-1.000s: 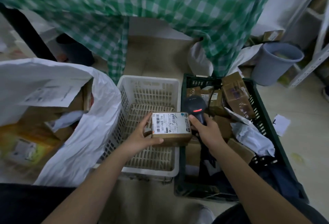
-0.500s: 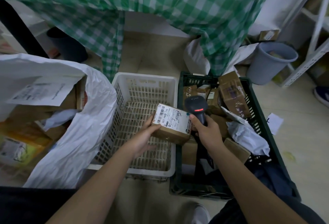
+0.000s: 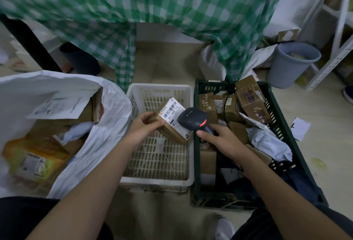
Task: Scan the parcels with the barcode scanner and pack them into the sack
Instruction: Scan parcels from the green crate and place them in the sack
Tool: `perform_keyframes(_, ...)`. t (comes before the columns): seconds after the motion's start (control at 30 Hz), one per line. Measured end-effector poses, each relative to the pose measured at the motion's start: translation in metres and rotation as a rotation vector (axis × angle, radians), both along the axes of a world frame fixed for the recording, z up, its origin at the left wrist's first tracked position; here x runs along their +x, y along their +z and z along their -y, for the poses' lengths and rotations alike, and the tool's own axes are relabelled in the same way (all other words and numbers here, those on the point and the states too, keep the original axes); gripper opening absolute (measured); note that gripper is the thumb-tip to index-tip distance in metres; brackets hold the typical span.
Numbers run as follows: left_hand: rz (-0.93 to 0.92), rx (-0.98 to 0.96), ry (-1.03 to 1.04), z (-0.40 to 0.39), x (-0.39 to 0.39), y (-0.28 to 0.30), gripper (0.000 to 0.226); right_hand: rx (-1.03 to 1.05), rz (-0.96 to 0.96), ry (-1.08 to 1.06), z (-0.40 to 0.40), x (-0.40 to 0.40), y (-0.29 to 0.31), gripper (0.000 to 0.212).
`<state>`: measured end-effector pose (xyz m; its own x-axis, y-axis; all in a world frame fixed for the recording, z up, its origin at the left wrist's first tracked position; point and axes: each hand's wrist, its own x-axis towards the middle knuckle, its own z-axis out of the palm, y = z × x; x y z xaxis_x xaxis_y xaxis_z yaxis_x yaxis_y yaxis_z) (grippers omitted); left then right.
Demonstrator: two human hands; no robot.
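**Mia:** What is the biggest thing here?

**Ben:** The white sack (image 3: 107,117) on the left side of the picture. Its mouth is wide open and boxes lie inside. It looks thin and floppy, so I think it will sag if you drop things in hard.

**Mia:** And next?

**Ben:** The dark green crate (image 3: 282,117) on the right, full of brown parcels and a soft grey bag. Beside it, in the middle, is a white basket (image 3: 158,179) with holes in it.

**Mia:** Where is the parcel being scanned?

**Ben:** The small box (image 3: 172,123) is in the middle of the picture, held up over the white basket. It is tilted, with its white label and black stripes facing up.

**Mia:** Who holds it?

**Ben:** The left hand (image 3: 144,127). Its fingers and thumb are curled round the box's left end.

**Mia:** And the scanner?

**Ben:** The black scanner (image 3: 193,119) is just to the right of the box, with a red light glowing. Its head hangs over the label's right part. The right hand (image 3: 222,138) is wrapped round its handle.

**Mia:** Is the box heavy?

**Ben:** I guess not. One hand lifts it by one end. It looks like stiff cardboard, so it should keep its shape when squeezed.

**Mia:** Where should you hold it?

**Ben:** By the plain brown sides, I think. Then no finger hides the stripes.
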<state>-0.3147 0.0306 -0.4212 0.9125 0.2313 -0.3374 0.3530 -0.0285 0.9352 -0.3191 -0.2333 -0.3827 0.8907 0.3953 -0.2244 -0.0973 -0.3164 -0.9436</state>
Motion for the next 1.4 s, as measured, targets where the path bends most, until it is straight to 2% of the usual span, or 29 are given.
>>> perform_keyframes(0.07, -0.004, 0.031, -0.025, -0.006, -0.004, 0.007, 0.098, 0.005, 0.014, 0.046, 0.001, -0.004, 0.006, 0.010)
perform_keyframes(0.2, 0.014, 0.071, -0.070, -0.014, -0.011, 0.017, 0.093, -0.040, 0.038, 0.119, 0.005, -0.010, 0.017, 0.010)
perform_keyframes(0.37, 0.036, 0.090, -0.078, -0.017, -0.016, 0.023, 0.104, -0.033, 0.088, 0.104, 0.008, -0.011, 0.022, 0.016)
perform_keyframes(0.6, 0.049, 0.073, -0.079, -0.013, -0.013, 0.021, 0.068, -0.016, 0.119, 0.127, 0.010, -0.009, 0.021, 0.017)
perform_keyframes(0.73, 0.045, 0.066, -0.075, -0.012, -0.012, 0.021, 0.078, -0.015, 0.138, 0.128, 0.011, -0.008, 0.021, 0.017)
perform_keyframes(0.83, 0.055, 0.070, -0.089, -0.011, -0.013, 0.022, 0.077, -0.006, 0.129, 0.116, 0.010, -0.007, 0.020, 0.017)
perform_keyframes(1.0, 0.064, 0.069, -0.079, -0.013, -0.021, 0.029, 0.097, -0.006, 0.128, 0.124, 0.006, -0.007, 0.023, 0.019)
perform_keyframes(1.13, 0.079, 0.053, -0.082, -0.022, -0.035, 0.034, 0.071, 0.000, 0.135, 0.127, -0.005, -0.009, 0.031, 0.018)
perform_keyframes(1.3, 0.094, 0.075, -0.016, -0.038, -0.076, 0.054, 0.081, 0.037, 0.112, 0.062, -0.034, -0.015, 0.035, 0.012)
perform_keyframes(1.4, 0.126, 0.056, 0.054, -0.054, -0.106, 0.069, 0.057, 0.049, 0.075, 0.023, -0.054, -0.019, 0.037, 0.015)
